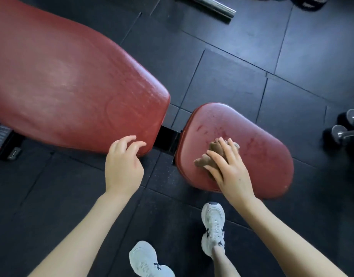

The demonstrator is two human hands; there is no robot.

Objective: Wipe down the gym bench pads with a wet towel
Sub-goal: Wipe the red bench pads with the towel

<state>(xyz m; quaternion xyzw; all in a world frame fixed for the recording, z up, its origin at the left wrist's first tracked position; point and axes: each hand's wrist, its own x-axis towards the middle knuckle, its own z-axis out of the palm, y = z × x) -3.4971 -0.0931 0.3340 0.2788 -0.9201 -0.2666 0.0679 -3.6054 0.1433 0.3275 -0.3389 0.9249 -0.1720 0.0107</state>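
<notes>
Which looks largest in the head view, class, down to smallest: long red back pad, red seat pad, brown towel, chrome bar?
1. long red back pad
2. red seat pad
3. Unranked: chrome bar, cropped by the frame edge and farther off; brown towel, mostly covered by the right hand.

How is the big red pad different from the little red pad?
The big pad is long and much larger, while the small pad is short and rounded. The small pad has the brown towel on it, pressed down by the right hand. The big pad has no towel, only the left hand by its corner. The small pad shows dark, wet-looking spots and the big pad shows pale streaks. Both are red and padded.
</notes>
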